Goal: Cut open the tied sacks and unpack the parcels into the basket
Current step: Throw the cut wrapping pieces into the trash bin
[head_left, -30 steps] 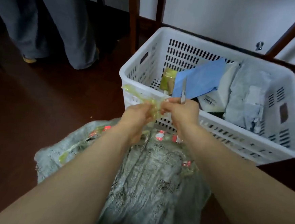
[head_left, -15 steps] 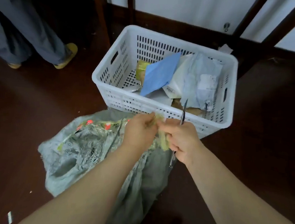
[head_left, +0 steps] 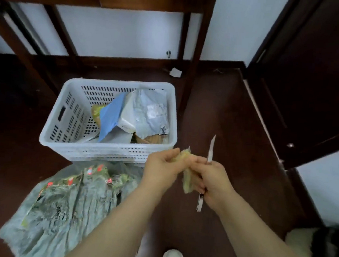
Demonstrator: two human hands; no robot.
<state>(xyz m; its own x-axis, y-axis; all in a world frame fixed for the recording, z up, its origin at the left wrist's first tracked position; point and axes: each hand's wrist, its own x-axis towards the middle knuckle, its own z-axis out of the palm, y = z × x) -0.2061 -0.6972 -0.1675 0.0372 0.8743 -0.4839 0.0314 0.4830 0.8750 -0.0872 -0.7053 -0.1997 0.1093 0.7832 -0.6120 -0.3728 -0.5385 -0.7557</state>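
— While the left grip (head_left: 161,166) meets the right grip (head_left: 211,178), what do they hold?
— Left one pinches a yellow wad (head_left: 188,180). Right one holds it too, plus a small knife (head_left: 211,150).
— And the sack (head_left: 62,211)?
— On the floor (head_left: 226,112), just beside the white basket (head_left: 102,148) with parcels (head_left: 112,119).

Left hand (head_left: 161,166) and right hand (head_left: 213,178) pinch a yellowish crumpled strip (head_left: 188,180). Right hand also grips a knife (head_left: 211,150). The sack (head_left: 67,205) lies just before the basket (head_left: 105,153).

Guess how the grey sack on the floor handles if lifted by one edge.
The grey sack looks floppy: it lies crumpled and creased. Probably sags unevenly, as bulges suggest parcels inside. Its woven-looking surface likely grips well.
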